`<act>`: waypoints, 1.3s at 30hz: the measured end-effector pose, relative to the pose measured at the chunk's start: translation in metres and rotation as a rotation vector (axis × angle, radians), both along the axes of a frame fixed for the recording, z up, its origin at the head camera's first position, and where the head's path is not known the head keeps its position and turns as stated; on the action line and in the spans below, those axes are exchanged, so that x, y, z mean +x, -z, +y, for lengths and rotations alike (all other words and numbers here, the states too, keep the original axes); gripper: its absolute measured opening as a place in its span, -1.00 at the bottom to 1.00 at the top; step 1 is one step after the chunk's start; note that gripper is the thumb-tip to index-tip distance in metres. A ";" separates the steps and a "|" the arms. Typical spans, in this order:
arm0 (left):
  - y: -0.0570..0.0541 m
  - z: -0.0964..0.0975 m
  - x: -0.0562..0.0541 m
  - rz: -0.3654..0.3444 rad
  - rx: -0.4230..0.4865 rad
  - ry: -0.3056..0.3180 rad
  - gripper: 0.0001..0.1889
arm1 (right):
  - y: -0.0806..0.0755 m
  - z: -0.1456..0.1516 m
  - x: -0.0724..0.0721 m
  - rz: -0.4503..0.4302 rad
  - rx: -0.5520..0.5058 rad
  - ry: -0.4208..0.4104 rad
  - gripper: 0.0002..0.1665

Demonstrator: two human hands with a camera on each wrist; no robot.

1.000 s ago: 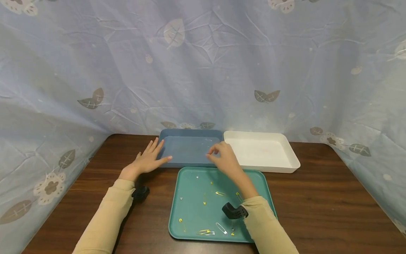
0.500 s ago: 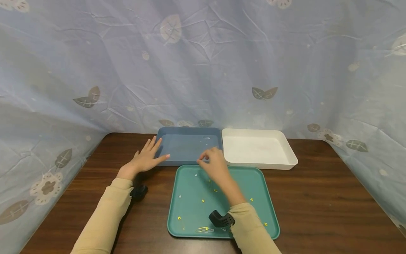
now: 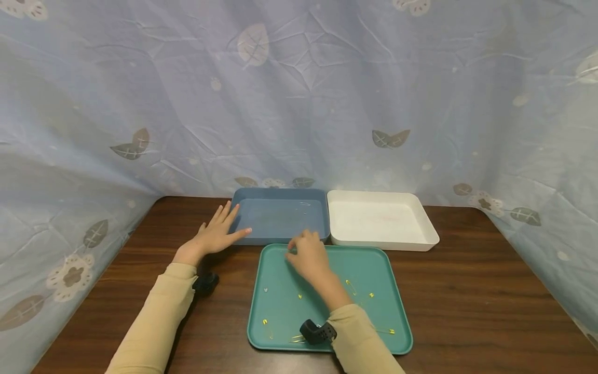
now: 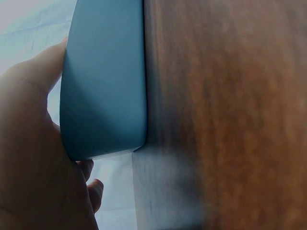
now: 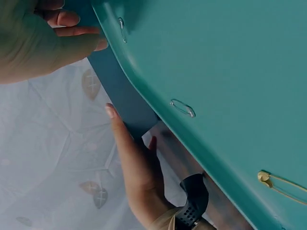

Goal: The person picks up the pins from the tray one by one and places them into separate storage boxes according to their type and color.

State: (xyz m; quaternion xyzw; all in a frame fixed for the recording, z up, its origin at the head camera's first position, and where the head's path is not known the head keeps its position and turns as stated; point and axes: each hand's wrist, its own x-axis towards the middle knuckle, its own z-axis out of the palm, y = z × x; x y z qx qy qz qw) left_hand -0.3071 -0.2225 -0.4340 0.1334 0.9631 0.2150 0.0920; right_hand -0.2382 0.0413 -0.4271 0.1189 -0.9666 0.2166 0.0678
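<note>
My left hand [image 3: 214, 236] spreads its straight fingers over the left front corner of the blue tray [image 3: 268, 241]. In the left wrist view its thumb lies along that tray's rim. My right hand [image 3: 310, 257] hovers over the far edge of the green tray [image 3: 254, 311], fingers loosely bent and holding nothing visible. In the right wrist view, a silver safety pin [image 5: 122, 29] lies on the green tray just beyond its fingertips, with another silver safety pin [image 5: 183, 108] farther along. A yellow safety pin [image 3: 268, 328] is near the tray's front left; the right forearm hides part of the tray.
A white tray [image 3: 432, 241] stands right of the blue one, both against the patterned cloth [image 3: 299, 104]. Silver safety pins [image 3: 304, 203] lie in the blue tray. More yellow safety pins [image 3: 351, 288] are scattered on the green tray. Dark wooden table [image 3: 490, 301] shows around.
My right hand has moved left and nearer, from the gap between the blue and white trays to over the green tray's far edge. My left hand stays at the blue tray.
</note>
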 end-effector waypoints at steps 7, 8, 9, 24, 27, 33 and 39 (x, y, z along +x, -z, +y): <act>0.001 -0.001 0.000 0.000 -0.007 0.001 -0.02 | 0.002 -0.004 0.004 0.004 0.056 0.002 -0.86; 0.001 -0.002 0.000 0.001 -0.008 0.002 -0.02 | 0.002 -0.004 0.004 0.001 0.062 0.002 -0.87; 0.001 -0.002 0.000 0.001 -0.009 0.001 -0.02 | 0.003 -0.005 0.004 -0.001 0.070 0.000 -0.88; 0.000 -0.001 0.001 0.013 -0.009 0.003 -0.02 | 0.008 -0.007 0.004 0.046 0.099 -0.043 -0.87; 0.001 0.000 0.001 0.011 -0.005 0.002 -0.02 | 0.007 -0.007 0.004 0.047 0.107 -0.056 -0.85; 0.001 0.000 0.000 0.006 -0.005 0.002 -0.01 | 0.006 -0.005 0.004 0.019 0.107 -0.071 -0.81; 0.001 0.000 0.000 0.008 -0.003 0.003 -0.02 | 0.007 -0.005 0.004 0.023 0.133 -0.086 -0.74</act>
